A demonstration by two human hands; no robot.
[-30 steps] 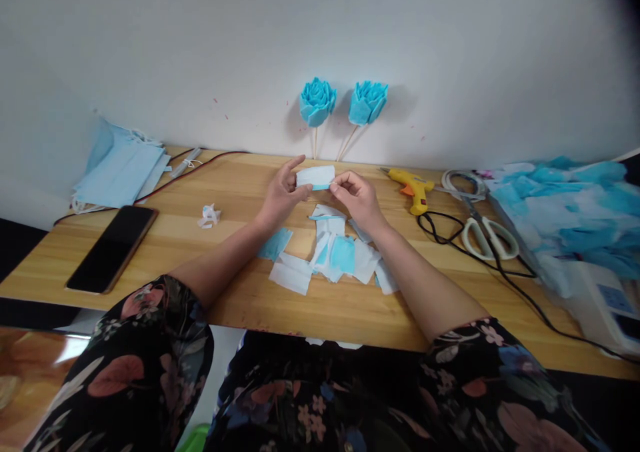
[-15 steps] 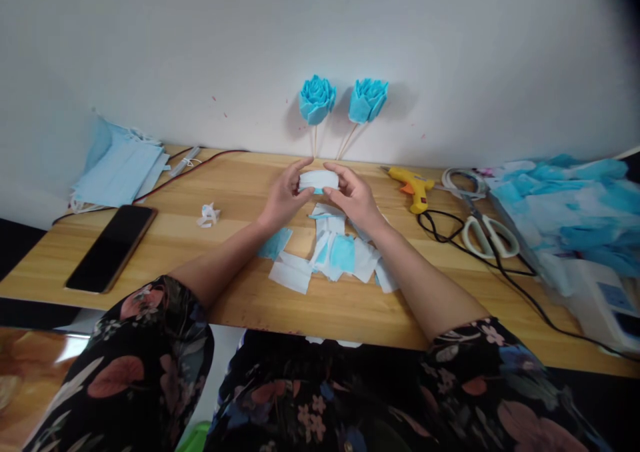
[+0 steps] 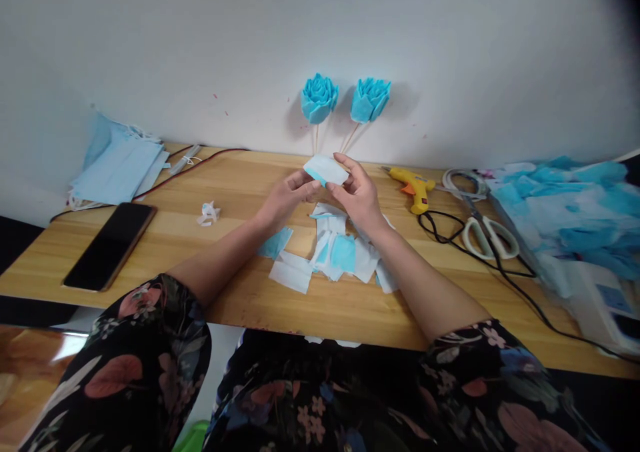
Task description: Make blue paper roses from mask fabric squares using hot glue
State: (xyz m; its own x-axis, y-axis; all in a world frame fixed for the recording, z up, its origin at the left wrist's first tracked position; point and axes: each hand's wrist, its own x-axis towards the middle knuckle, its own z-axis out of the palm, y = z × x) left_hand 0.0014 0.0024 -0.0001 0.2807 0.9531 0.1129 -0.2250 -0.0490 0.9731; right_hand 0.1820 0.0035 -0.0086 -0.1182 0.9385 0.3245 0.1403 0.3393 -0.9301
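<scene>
A small white piece of mask fabric (image 3: 327, 169) with a blue lower edge is held up above the table, tilted and slightly curved. My left hand (image 3: 287, 199) pinches its lower left edge between thumb and fingers. On the other side, my right hand (image 3: 357, 192) grips the right end, thumb in front and fingers behind. Below the hands lie several loose white and blue fabric pieces (image 3: 341, 253), with one white piece (image 3: 291, 272) a little apart. Two blue fabric roses, one on the left (image 3: 319, 99) and one on the right (image 3: 370, 100), lean on sticks against the wall.
On the right are a yellow glue gun (image 3: 413, 189), white-handled scissors (image 3: 487, 235) and a heap of blue and white fabric scraps (image 3: 570, 199). To the left lie a phone (image 3: 110, 247), a stack of masks (image 3: 117, 165) and a crumpled white scrap (image 3: 208, 214).
The fabric piece has gone from lying level between both hands to a raised, tilted position. My right fingers have come round behind it, and my left fingers have moved down to its lower edge.
</scene>
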